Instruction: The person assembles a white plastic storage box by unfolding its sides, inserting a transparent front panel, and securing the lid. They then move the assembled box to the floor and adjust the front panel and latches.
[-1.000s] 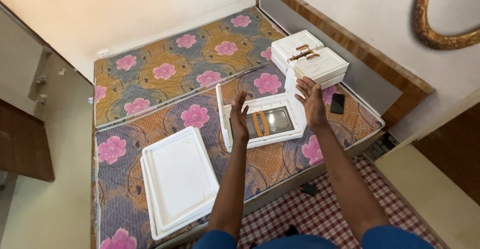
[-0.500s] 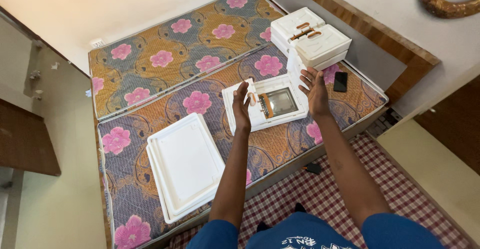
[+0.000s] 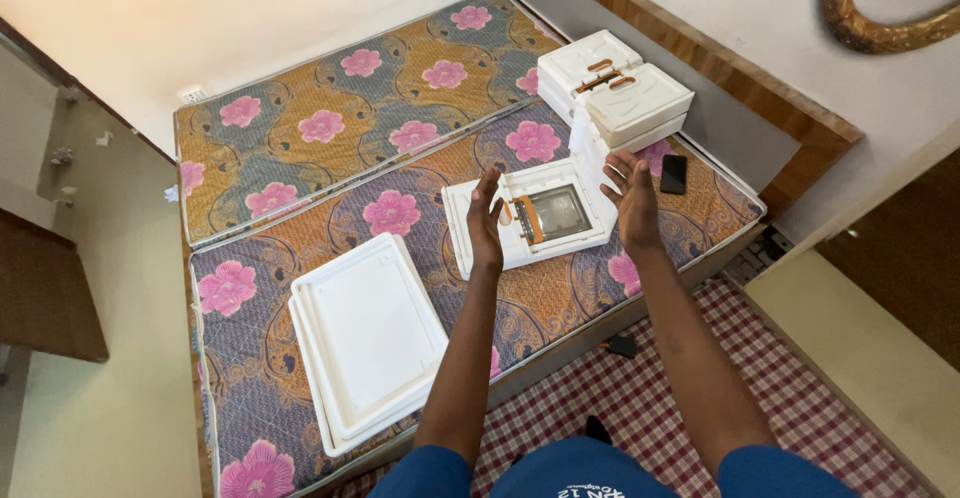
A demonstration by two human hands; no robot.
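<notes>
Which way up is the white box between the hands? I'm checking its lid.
Lying flat: white box shows its orange handle and grey panel upward.

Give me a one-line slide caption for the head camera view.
Both open hands, left hand and right hand, flank a white container on a floral mattress, near stacked white trays.

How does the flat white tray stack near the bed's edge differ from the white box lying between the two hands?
The flat white foam tray stack is plain and closed on top, while the white box with an orange handle shows a dark rectangular window. The tray stack lies untouched, left of the left hand; the box sits between that hand and the right hand. Both are white and rest on the flowered mattress.
</notes>
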